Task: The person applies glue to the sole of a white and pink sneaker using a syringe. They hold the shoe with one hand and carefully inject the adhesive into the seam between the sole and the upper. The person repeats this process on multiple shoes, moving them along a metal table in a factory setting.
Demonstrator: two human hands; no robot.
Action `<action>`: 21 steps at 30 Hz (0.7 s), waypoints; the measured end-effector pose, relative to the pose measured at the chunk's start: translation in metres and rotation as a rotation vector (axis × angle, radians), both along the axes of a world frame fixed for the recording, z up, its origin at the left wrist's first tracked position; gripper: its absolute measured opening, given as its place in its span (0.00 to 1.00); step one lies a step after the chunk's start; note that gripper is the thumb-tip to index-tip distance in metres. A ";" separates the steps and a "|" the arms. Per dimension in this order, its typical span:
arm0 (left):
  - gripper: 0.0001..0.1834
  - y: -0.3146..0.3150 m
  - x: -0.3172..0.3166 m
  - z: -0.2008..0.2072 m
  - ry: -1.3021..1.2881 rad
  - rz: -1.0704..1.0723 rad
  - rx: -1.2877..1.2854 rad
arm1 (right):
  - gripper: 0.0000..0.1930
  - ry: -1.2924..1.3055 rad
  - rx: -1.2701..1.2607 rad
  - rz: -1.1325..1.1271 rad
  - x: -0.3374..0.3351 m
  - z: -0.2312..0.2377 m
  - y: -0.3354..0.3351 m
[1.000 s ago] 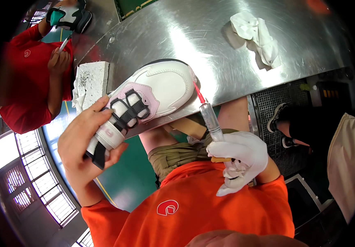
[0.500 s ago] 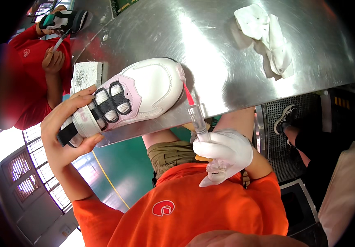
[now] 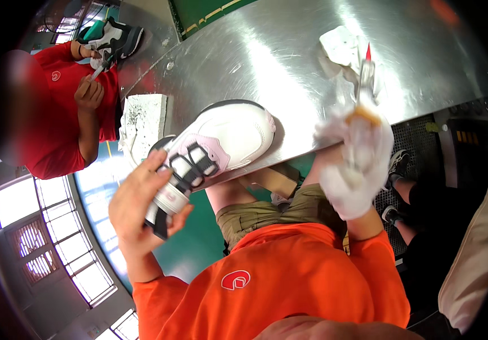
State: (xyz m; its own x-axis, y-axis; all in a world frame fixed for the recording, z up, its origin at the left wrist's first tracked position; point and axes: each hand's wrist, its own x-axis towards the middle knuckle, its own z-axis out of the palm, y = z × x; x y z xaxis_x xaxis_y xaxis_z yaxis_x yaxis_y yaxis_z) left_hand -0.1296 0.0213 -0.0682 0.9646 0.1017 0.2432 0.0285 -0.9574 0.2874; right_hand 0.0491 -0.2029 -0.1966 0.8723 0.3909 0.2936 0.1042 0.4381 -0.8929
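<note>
My bare left hand (image 3: pixel 139 207) grips the heel and ankle opening of a white sneaker (image 3: pixel 238 133) with pale pink panels and black lacing. The shoe lies on its way across the metal table's near edge, toe toward the right. My right hand (image 3: pixel 357 158), in a white glove and smeared by motion, is closed round a clear, syringe-like tube (image 3: pixel 367 79) with a red pointed tip directed away from me. An orange-yellow band shows at its fingers. Just beyond that tube lies a crumpled white cloth (image 3: pixel 339 46), partly covered by it.
The shiny metal table (image 3: pixel 215 68) spans the far side. Left of the shoe stands a white, dark-speckled block (image 3: pixel 142 122). A co-worker in a red shirt (image 3: pixel 62 107) handles another shoe (image 3: pixel 120 42) at far left. A brown box (image 3: pixel 275 180) sits below the table edge.
My right hand has swung right and away from the toe, carrying the tube toward the cloth. The shoe and my left hand have shifted right and slightly nearer in the picture.
</note>
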 end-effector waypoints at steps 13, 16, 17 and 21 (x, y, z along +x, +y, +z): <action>0.12 -0.050 -0.051 -0.045 -0.198 0.037 0.321 | 0.46 0.113 0.133 -0.040 -0.005 0.032 0.041; 0.13 -0.048 -0.047 -0.044 -0.229 0.026 0.313 | 0.48 0.014 0.073 0.098 -0.024 0.028 0.027; 0.14 -0.047 -0.046 -0.042 -0.220 0.022 0.298 | 0.49 -0.025 0.053 0.127 -0.027 0.023 0.026; 0.19 -0.040 -0.041 -0.034 -0.202 0.006 0.270 | 0.49 -0.193 -0.074 0.095 -0.032 0.015 0.026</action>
State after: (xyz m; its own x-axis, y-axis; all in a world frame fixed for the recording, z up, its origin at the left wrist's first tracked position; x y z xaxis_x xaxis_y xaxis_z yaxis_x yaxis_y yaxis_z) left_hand -0.1705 -0.0192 -0.1026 0.8936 0.0136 0.4486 0.0031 -0.9997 0.0240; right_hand 0.0170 -0.1766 -0.1818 0.7612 0.4954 0.4184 0.2373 0.3877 -0.8907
